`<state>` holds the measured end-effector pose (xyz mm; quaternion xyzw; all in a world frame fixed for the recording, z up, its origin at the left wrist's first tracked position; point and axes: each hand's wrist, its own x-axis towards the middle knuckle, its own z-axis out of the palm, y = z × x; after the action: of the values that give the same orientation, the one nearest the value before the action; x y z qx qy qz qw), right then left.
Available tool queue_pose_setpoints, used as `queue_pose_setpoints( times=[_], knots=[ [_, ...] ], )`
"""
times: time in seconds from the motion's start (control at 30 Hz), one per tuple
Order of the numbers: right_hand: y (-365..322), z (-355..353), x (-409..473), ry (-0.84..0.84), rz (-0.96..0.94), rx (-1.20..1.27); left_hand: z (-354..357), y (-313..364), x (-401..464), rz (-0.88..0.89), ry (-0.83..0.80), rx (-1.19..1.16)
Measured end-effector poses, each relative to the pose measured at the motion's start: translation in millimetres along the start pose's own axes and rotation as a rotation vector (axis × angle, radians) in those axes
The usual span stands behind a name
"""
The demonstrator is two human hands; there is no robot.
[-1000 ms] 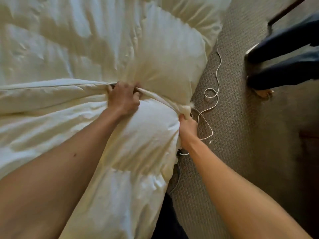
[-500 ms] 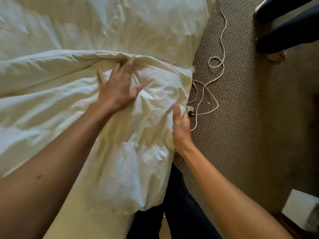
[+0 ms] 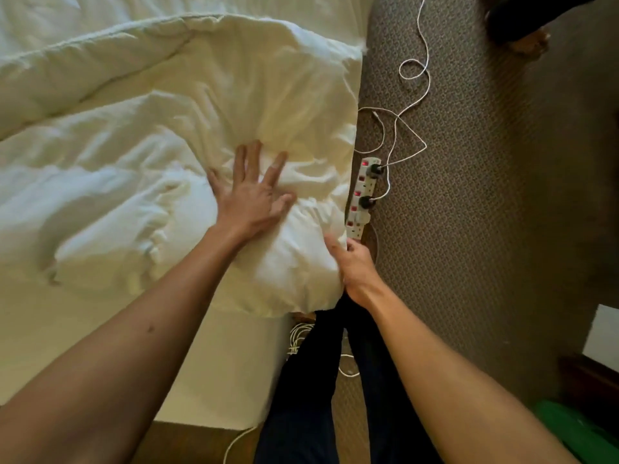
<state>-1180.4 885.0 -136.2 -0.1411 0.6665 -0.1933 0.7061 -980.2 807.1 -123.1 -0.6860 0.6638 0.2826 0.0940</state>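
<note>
A puffy white duvet lies folded back on the bed, its corner reaching the bed's right edge. My left hand lies flat on top of the duvet near that corner, fingers spread and pressing the fabric down. My right hand is at the bed's side edge and pinches the duvet's edge between thumb and curled fingers. Below the duvet the bare white sheet of the mattress shows.
A white power strip with two plugs lies on the brown carpet right beside the bed, with white cables looping away. My dark trouser legs stand by the bed. Another person's feet are at top right; a green object sits bottom right.
My left hand let go of the gathered duvet edge and opened flat, sliding down toward me. My right hand moved down along the bed's side. The view shifted, revealing the power strip.
</note>
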Motion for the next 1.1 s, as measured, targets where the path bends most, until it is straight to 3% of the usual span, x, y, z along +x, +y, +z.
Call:
queue_pose_setpoints(
  times=[0.1, 0.23, 0.33, 0.5, 0.73, 0.87, 0.93, 1.1],
  knots=[
    [19, 8, -3, 0.041, 0.125, -0.156, 12, -11, 20, -0.018, -0.129, -0.024],
    [34, -1, -4, 0.024, 0.01, 0.043, 18, -16, 42, -0.042, -0.173, -0.013],
    [76, -29, -21, 0.001, 0.075, -0.34, 24, -20, 46, -0.037, -0.153, -0.01],
    [64, -41, -13, -0.091, 0.059, -0.482, 29, -21, 53, -0.052, -0.112, -0.001],
    [66, -40, -16, 0.145, -0.006, -0.371, 4, -14, 31, -0.066, -0.093, -0.065],
    [72, -44, -61, 0.022, 0.01, -0.466, 21, 19, -56, -0.169, 0.11, -0.171],
    [77, -47, -98, -0.08, 0.008, -0.597, 37, 41, -125, -0.196, 0.125, -0.237],
    [88, -58, -183, -0.168, -0.063, -0.808, 83, 70, -278, -0.29, -0.115, -0.543]
  ],
)
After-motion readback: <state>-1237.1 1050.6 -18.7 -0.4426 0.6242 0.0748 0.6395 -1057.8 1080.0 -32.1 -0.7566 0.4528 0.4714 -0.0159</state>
